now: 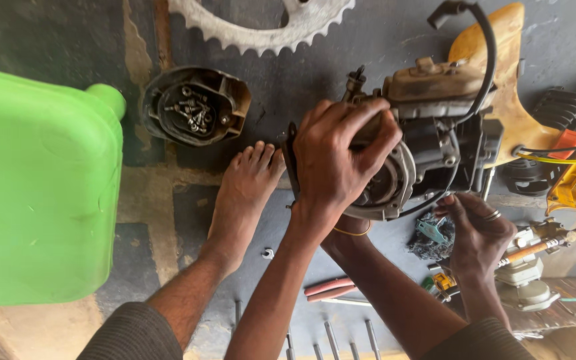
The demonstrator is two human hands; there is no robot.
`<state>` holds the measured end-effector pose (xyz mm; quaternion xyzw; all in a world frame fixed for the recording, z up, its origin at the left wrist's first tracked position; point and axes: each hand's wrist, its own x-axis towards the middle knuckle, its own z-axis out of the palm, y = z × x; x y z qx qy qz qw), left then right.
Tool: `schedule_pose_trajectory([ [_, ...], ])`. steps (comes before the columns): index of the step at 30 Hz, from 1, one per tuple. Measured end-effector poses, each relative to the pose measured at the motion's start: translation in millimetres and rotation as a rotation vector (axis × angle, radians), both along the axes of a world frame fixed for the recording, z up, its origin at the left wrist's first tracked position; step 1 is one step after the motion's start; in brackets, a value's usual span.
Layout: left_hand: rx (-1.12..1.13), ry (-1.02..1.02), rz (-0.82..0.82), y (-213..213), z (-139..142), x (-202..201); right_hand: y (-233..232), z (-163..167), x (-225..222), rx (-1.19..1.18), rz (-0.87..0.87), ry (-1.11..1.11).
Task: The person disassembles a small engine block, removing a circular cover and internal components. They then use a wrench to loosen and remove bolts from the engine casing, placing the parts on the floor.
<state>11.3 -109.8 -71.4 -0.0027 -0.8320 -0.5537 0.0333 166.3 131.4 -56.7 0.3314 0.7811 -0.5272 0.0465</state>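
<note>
Ribbed dark trouser cloth (131,333) fills the bottom edge at both knees. From it two bare legs run forward over the grey floor (68,40). The left foot (248,180) lies flat. The right ankle, ringed by a thin yellow band (351,232), passes under the left hand, and its foot is hidden.

The small engine (428,133) sits on the floor at upper centre, with its long axis running left to right across the view. A black cable (488,60) loops over its top, and a yellow-orange housing (508,87) lies behind it.

The left hand (341,157) is the nearer of the two. It is clamped on the engine's left end, with fingers spread over the top of the round flywheel casing (395,193) and the thumb side facing the foot. The right hand (478,233) wears a ring and lies just below the engine's lower right corner. Its fingertips reach up toward the casing's underside, beside a dark wad of cloth (431,240). The fingers are curled, but whether they grip anything cannot be told.

- **To the left:** a green plastic jerrycan (35,187), a dark cover holding loose screws (195,107), and a toothed sprocket (261,27) at the top edge.
- **Between the legs:** red-handled pliers (328,288), a small nut (268,253) and a row of metal rods (331,337).
- **To the right:** a screwdriver (528,250) resting on a pale metal part (525,280).
</note>
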Motion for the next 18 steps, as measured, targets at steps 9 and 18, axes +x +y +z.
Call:
schedule_pose_trajectory([
  [9, 0.017, -0.024, 0.022, -2.9, 3.2, 2.9, -1.9, -2.8, 0.0, -0.007, 0.017, 0.003],
  [18, 0.036, -0.043, 0.010, -8.0, -3.0, 3.0, -0.3, -4.5, 3.3, -0.064, 0.007, -0.006],
])
